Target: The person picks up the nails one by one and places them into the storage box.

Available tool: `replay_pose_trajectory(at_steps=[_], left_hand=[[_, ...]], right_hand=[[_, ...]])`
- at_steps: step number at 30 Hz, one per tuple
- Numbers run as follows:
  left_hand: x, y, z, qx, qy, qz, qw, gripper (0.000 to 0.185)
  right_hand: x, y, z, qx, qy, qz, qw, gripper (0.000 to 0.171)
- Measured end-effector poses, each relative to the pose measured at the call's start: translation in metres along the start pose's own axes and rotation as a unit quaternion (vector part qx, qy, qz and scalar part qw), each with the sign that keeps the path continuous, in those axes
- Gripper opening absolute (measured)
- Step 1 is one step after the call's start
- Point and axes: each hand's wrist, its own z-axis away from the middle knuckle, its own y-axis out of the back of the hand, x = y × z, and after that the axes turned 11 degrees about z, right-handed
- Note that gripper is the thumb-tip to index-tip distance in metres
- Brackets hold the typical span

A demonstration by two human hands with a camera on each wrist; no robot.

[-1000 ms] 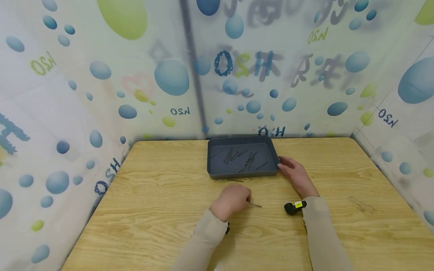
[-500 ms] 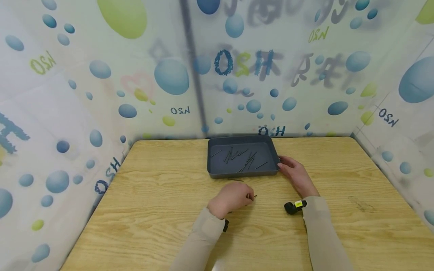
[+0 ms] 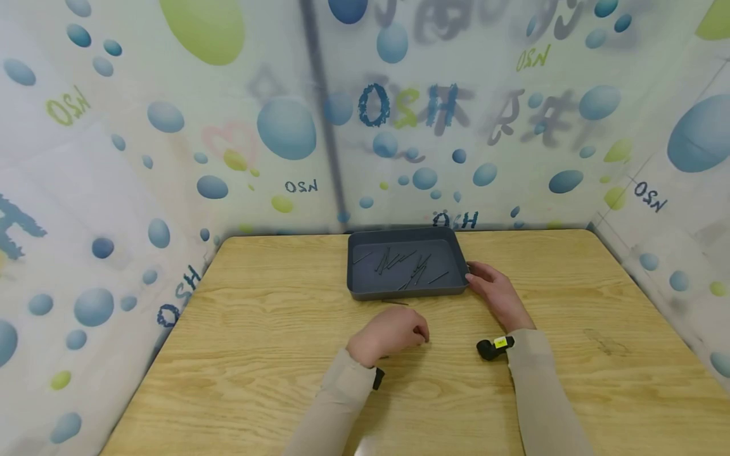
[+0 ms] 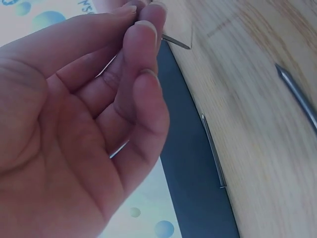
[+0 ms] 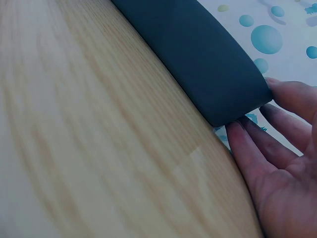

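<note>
My left hand hovers low over the table in front of the tray, thumb and fingertips pinching a nail. In the left wrist view that nail's pointed end sticks out past the fingertips; the rest is hidden by the fingers. My right hand grips the right end of the dark grey tray, thumb at the rim corner. In the right wrist view the fingers reach against the tray's end wall. Several thin nails lie scattered inside the tray.
One loose nail lies along the tray's front wall. Another nail, closer to the left wrist, lies on the wooden table. A patterned curtain stands right behind the table's far edge.
My left fingers have closed around the nail and turned it, so it is now mostly hidden in the head view. A nail under my left wrist has come into view. The right hand stays put.
</note>
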Motion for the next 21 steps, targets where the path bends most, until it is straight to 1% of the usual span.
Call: replay_pose_trajectory(at_steps=[5,9,12,16,18,21], left_hand=[[0.0,0.003,0.001,-0.006,0.013,0.036,0.9992,0.008],[0.0,0.006,0.002,0.003,0.033,0.052,0.9981,0.01],[0.0,0.009,0.004,0.02,0.038,0.046,0.998,0.012],[-0.003,0.016,0.006,0.054,0.027,0.031,0.9977,0.014],[-0.005,0.019,0.007,0.067,0.021,0.035,0.9969,0.014],[-0.007,0.022,0.008,0.079,0.024,0.052,0.9952,0.014]], right_hand=[[-0.001,0.0,0.0,-0.003,-0.001,-0.008,1.0,0.058],[0.0,0.0,0.0,-0.006,0.0,-0.013,1.0,0.057],[0.0,0.0,0.0,-0.006,-0.004,-0.012,1.0,0.057],[-0.001,-0.001,-0.002,-0.005,-0.002,-0.018,1.0,0.056],[-0.002,-0.002,-0.002,-0.001,-0.003,-0.024,1.0,0.054],[0.0,-0.002,-0.003,-0.002,-0.006,-0.023,1.0,0.055]])
